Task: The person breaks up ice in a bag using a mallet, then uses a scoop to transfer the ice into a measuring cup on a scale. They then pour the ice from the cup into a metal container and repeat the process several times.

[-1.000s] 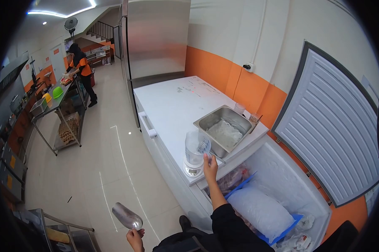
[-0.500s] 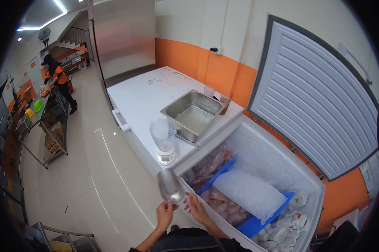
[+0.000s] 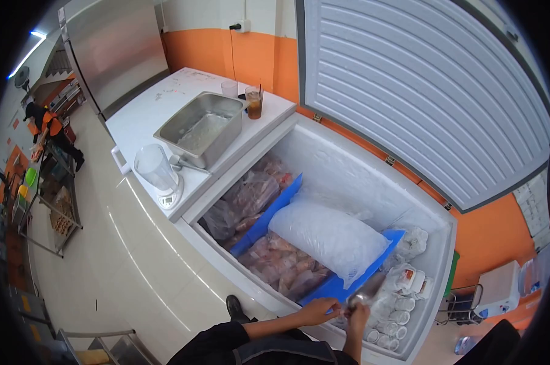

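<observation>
Over the near right end of the open chest freezer (image 3: pixel 217 258), my right hand (image 3: pixel 358 317) is closed around the handle of a metal scoop (image 3: pixel 362 297). Just left of it, my left hand (image 3: pixel 318 311) has its fingers loosely bent and apart, with nothing visible in them. Beyond both hands a large clear bag of ice (image 3: pixel 326 238) lies across blue dividers (image 3: pixel 264 226). Wrapped white cups and packets (image 3: pixel 402 302) fill the freezer's right end, close to the scoop. Bagged raw meat (image 3: pixel 281 266) lies in the middle and left sections.
On the white top left of the opening stand a steel pan (image 3: pixel 202 131), a plastic measuring jug (image 3: pixel 154 167) on a kitchen scale (image 3: pixel 170 193), and a drink glass (image 3: pixel 254 103). The raised lid (image 3: pixel 415 91) leans back. A co-worker (image 3: pixel 52 131) stands far left by a table.
The scoop has passed from my left hand to my right. Both hands have moved right, from the freezer's front left corner to its right end. The view has turned right.
</observation>
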Demonstrator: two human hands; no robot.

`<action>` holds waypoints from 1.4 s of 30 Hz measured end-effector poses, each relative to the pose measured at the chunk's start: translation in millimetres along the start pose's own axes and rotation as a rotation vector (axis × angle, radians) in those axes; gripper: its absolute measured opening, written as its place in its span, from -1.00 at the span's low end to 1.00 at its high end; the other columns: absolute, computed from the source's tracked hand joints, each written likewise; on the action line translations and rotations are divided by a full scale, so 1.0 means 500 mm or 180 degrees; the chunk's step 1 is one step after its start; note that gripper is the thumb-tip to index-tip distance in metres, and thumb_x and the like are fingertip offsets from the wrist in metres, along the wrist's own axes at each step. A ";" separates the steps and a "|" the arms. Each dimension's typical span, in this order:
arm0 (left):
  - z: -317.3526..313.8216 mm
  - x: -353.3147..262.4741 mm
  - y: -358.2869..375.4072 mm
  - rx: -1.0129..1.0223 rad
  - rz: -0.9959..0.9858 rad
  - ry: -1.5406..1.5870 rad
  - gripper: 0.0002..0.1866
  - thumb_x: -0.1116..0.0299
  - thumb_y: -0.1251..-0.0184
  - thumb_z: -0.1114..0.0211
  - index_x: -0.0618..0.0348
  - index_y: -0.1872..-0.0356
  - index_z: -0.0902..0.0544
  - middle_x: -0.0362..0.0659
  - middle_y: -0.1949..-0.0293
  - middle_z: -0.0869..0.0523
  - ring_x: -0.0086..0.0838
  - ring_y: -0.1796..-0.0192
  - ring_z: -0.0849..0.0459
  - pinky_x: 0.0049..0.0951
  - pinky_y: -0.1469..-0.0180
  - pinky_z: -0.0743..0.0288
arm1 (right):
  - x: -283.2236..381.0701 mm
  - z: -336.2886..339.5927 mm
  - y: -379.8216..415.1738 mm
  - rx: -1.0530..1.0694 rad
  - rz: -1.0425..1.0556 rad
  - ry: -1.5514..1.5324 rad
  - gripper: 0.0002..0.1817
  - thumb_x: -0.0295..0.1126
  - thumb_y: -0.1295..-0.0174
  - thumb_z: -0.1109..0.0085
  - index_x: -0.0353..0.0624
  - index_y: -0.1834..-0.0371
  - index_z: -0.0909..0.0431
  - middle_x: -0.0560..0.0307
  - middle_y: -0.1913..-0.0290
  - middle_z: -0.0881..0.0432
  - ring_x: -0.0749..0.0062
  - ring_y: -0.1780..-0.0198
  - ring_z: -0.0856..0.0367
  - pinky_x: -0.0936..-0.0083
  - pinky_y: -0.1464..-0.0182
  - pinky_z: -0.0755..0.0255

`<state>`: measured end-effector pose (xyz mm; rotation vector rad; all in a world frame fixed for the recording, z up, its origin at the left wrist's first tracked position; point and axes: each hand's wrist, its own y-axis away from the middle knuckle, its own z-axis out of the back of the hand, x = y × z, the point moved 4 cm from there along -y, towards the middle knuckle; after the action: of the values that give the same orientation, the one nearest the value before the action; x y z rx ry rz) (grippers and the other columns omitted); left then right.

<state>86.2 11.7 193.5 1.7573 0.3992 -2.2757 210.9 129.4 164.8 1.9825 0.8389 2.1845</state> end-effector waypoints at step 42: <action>0.842 0.187 0.373 -0.3879 0.3283 -0.3036 -0.24 0.32 -0.04 -0.20 -0.49 -0.28 -0.09 -0.05 0.23 -0.58 -0.18 0.25 -0.63 -0.18 0.24 -0.46 | -0.330 0.115 -0.365 0.0695 -0.1580 -0.0519 -0.83 -0.35 -0.24 0.09 -0.07 0.50 -0.38 0.27 0.66 -0.24 0.49 0.65 -0.19 0.58 0.62 -0.11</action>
<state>-252.1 -314.1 190.9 0.0808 0.3755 -1.2661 237.1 236.5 -62.6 1.7532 1.4102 1.6917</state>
